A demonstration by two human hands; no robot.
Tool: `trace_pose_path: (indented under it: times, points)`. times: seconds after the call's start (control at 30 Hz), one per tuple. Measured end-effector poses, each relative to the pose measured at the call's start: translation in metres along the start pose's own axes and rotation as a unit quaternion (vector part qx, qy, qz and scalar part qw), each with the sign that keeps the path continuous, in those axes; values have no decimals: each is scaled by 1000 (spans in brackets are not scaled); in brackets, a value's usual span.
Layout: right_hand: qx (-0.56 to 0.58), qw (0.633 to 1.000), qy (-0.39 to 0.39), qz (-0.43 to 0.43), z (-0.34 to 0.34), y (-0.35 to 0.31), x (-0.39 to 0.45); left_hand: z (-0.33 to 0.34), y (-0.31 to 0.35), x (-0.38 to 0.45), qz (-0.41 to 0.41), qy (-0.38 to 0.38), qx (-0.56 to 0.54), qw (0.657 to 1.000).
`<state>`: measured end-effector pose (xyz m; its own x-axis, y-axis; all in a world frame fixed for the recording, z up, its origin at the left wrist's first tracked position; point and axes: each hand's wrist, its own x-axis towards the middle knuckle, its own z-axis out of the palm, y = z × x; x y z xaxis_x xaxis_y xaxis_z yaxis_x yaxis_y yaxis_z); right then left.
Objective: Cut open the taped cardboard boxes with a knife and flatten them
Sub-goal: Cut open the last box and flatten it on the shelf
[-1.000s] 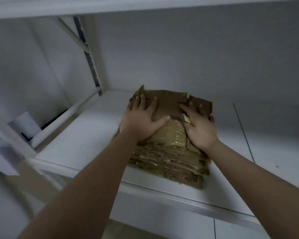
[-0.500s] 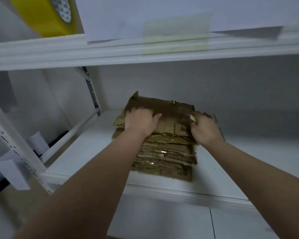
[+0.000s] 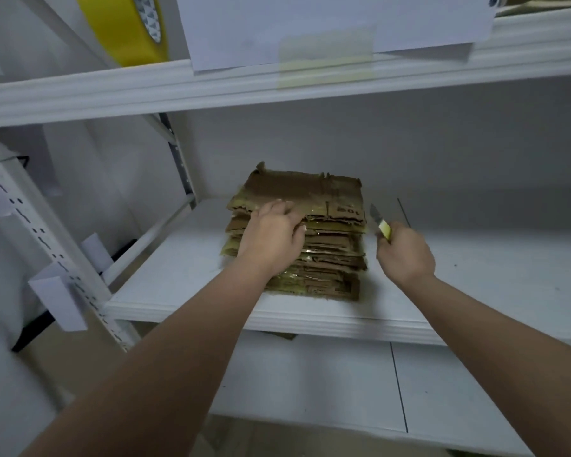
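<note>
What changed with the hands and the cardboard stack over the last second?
The right hand came off the stack of flattened brown cardboard boxes and moved right, clear of it, still gripping the yellow-handled utility knife, blade up. The left hand slid from flat on top to the stack's front left edge, fingers curled over the upper sheets. The stack stayed on the white shelf; the view also tilted up.

The only print that shows is on the top sheet of the stack of flattened cardboard (image 3: 314,206), at its right front corner, at about four o'clock on that sheet. Dark characters there look like "10" with a partly cut-off mark to their left; they are too blurred to read with certainty. The white paper sheet (image 3: 327,24) at twelve o'clock shows no legible writing.
</note>
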<state>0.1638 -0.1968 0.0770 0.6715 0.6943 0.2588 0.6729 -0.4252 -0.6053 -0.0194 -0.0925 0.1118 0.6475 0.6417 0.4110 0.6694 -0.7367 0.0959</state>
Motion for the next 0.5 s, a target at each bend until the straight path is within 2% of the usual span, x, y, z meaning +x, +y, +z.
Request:
trace_pose_path:
  times: [0.1,0.27,0.5]
  points:
    - [-8,999,-25,26,-2,11,-10,7,9,-7,22,20,-25,999]
    - [-22,998,-24,54,-15,30,-8,16,30,-8,59,37,-48,996]
    - [38,994,-79,72,-21,74,13,20,71,16,85,68,-7,994]
